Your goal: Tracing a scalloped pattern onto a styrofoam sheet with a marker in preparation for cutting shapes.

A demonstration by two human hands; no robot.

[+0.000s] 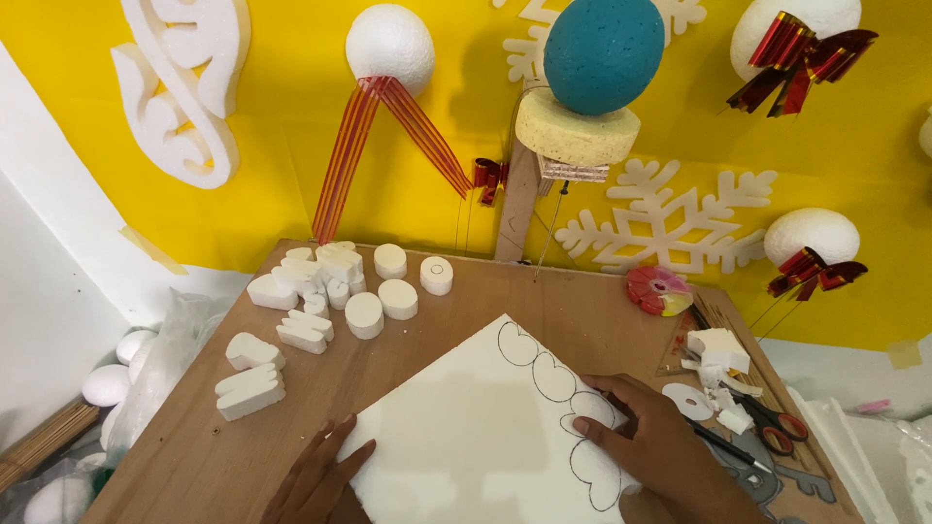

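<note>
A white foam sheet (466, 427) lies tilted on the wooden board (194, 456), with a row of rounded pencil outlines along its right edge. My left hand (316, 475) rests at the sheet's lower left edge, fingers touching it. My right hand (646, 442) lies flat on the sheet's right side, fingers spread over the drawn outlines. Neither hand holds anything.
Several cut white foam shapes (320, 291) and discs sit at the board's back left. Foam scraps (718, 354), red-handled scissors (777, 427), a pen (733, 448) and a red ribbon roll (658, 291) lie at right. Behind stands a yellow wall with foam balls, snowflakes and a teal ball (602, 44).
</note>
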